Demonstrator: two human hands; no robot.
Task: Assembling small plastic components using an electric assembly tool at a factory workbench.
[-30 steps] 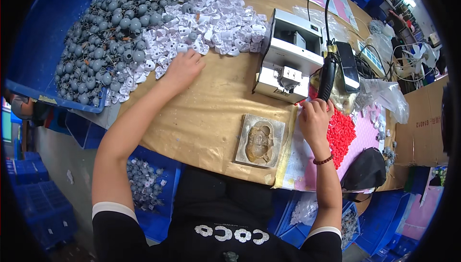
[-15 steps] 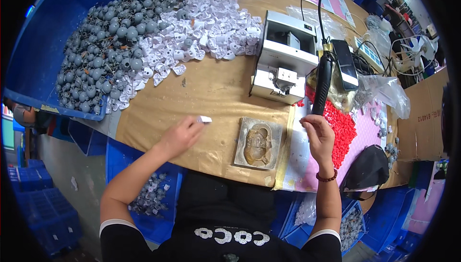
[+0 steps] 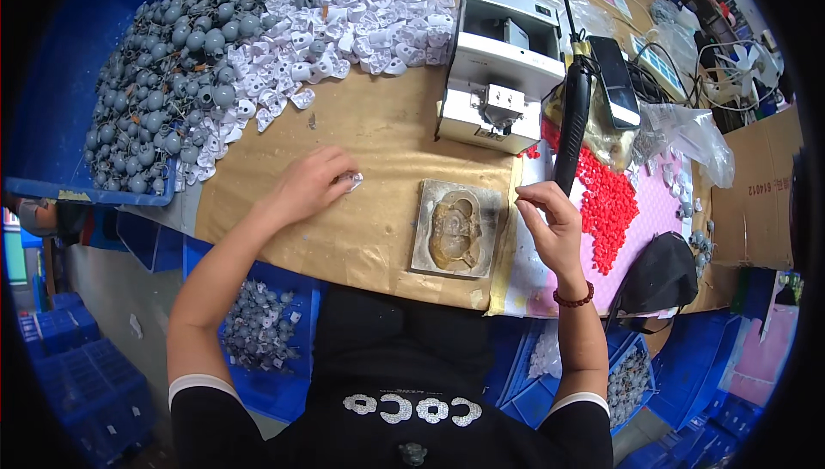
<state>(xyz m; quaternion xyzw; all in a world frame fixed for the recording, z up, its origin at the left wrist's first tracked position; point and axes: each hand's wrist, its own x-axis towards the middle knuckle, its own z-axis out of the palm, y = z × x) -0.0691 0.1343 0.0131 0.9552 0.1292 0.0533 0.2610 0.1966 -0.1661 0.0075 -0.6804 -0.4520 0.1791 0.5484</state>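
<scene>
My left hand (image 3: 314, 178) is over the brown-covered table, its fingers closed on a small white plastic piece (image 3: 355, 182) that is mostly hidden by the fingertips. To the right, my right hand (image 3: 554, 221) has thumb and forefinger pinched together beside the heap of small red pieces (image 3: 608, 215); whatever the pinch holds is too small to make out. Between the hands lies a square grey block (image 3: 455, 226) with a rounded, brownish hollow in its top. A large heap of similar white plastic pieces (image 3: 361, 22) spreads beyond my left hand.
Grey ball-shaped parts (image 3: 163, 95) spill from a blue bin (image 3: 51, 82) at the far left. Behind the block stands a white-and-grey bench machine (image 3: 503, 69). A black-handled corded tool (image 3: 574, 116) hangs beside it, near a phone (image 3: 614, 82). A black bag (image 3: 657, 275) lies at the right.
My left hand has shifted slightly left, with the white piece turned and more covered by the fingers. My right hand has moved a little left, still pinched. The whole view has tilted slightly.
</scene>
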